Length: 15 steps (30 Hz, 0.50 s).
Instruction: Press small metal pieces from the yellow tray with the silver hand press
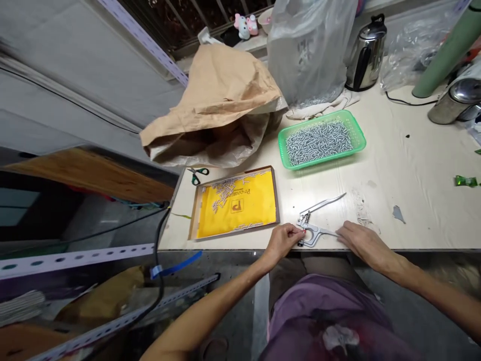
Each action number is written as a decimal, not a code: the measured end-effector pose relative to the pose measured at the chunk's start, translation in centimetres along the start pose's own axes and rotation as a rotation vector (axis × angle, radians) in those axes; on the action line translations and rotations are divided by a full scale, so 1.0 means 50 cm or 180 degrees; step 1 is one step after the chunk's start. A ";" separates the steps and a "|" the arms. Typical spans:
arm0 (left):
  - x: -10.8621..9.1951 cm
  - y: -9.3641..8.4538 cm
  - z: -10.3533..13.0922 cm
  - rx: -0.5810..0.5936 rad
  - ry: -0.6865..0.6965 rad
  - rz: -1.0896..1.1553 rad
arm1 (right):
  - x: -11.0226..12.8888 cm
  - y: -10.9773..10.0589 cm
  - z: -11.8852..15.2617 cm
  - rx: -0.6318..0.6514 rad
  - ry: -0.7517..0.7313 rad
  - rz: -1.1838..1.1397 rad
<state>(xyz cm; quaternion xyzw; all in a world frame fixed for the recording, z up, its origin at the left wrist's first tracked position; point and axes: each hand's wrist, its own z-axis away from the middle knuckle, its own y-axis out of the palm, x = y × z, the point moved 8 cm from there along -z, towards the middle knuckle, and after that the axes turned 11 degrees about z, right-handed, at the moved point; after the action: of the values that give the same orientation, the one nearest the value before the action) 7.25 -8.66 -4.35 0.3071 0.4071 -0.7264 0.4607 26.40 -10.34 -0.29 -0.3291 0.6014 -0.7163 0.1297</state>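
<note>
Silver snap-fastener pliers [312,234] lie near the table's front edge, their handles spread and a spring between them. At the round jaw, my left hand [282,241] is closed with thumb and fingers pinched together; a tiny red spot shows there, but what they pinch is too small to tell. My right hand [361,244] has its fingers closed on the end of the lower handle. Left of the pliers is a shallow tray [277,198] with a yellow printed lining [255,203]. Small silver pins [224,193] lie on it in a loose heap and along its edges.
Behind the pliers stands a green plastic basket [358,131] full of small metal pieces [319,143]. A big brown paper sack [229,85], green-handled scissors [197,175], a filled clear plastic bag [308,55], a steel kettle [367,52] and a green wrapper [466,181] are around.
</note>
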 end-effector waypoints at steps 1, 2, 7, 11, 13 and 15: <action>0.001 0.000 -0.001 -0.0002 -0.0050 -0.0043 | -0.001 0.003 0.001 0.0006 0.0009 -0.0023; 0.001 -0.001 -0.001 0.0006 -0.0093 -0.0092 | -0.002 0.004 0.002 0.0003 0.0012 -0.0038; -0.003 -0.001 -0.005 0.0182 -0.0346 -0.0386 | -0.001 0.006 0.005 -0.0122 -0.0028 -0.0089; 0.014 0.013 -0.009 0.0600 -0.0734 -0.0387 | 0.003 0.006 0.009 -0.0094 -0.0016 -0.0055; 0.024 0.019 -0.008 0.0738 -0.0911 -0.0279 | 0.001 0.004 0.007 -0.0042 -0.0050 0.0019; 0.031 0.022 -0.007 0.0810 -0.1007 -0.0178 | -0.010 -0.006 -0.001 -0.0124 -0.0073 0.0148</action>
<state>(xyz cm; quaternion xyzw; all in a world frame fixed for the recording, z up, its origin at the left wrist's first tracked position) 7.70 -9.27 -6.11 0.2335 0.2429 -0.8237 0.4560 26.79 -9.94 -0.17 -0.3257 0.6212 -0.6975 0.1468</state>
